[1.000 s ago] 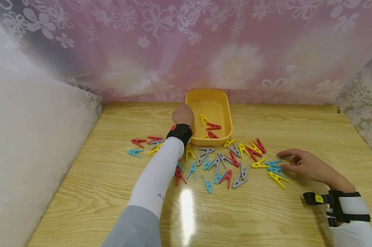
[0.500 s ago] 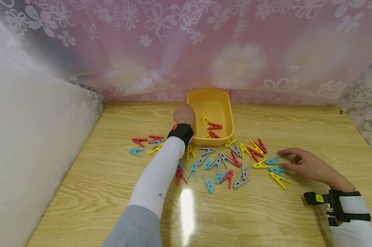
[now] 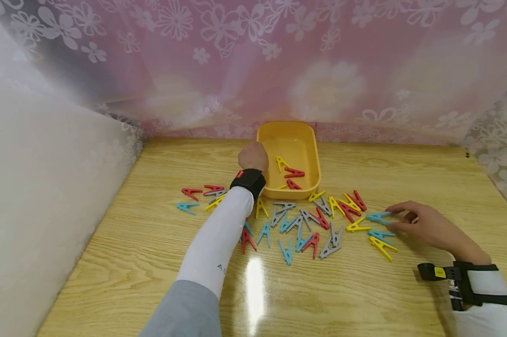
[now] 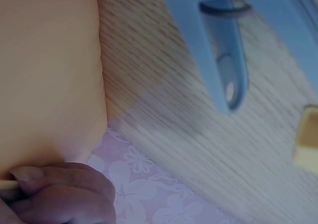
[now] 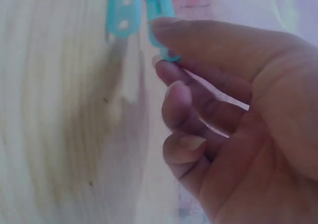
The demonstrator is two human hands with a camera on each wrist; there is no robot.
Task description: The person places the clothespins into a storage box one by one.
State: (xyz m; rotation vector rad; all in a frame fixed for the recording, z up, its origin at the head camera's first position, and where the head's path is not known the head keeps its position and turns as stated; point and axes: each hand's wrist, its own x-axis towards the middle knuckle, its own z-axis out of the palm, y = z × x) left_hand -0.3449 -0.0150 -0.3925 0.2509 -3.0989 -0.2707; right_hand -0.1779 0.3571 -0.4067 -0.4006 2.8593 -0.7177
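Note:
My left hand (image 3: pixel 253 157) grips the left rim of a yellow plastic basin (image 3: pixel 318 168) at the back of the table. In the left wrist view the fingers (image 4: pixel 69 194) are curled at the lower left. My right hand (image 3: pixel 426 228) pinches the tail end of a blue clothespin (image 3: pixel 378 217) between thumb and index finger; the right wrist view shows its handles (image 5: pixel 158 15) at the fingertips. Just below lies another blue clothespin (image 3: pixel 381 236), then a yellow clothespin (image 3: pixel 382 248). The basin contains a yellow clothespin (image 3: pixel 281 163) and red clothespins (image 3: pixel 294 172).
Many red, yellow, grey and blue clothespins are scattered before the basin, such as a blue clothespin (image 3: pixel 285 252). More lie left of my forearm, among them a red clothespin (image 3: pixel 192 193). A floral pink curtain (image 3: pixel 236 70) hangs behind the wooden table (image 3: pixel 341 295).
My right hand has drawn the blue clothespin slightly apart from the blue one below it, with fingers pinching its end. My left hand stays on the basin rim; the view shifts slightly.

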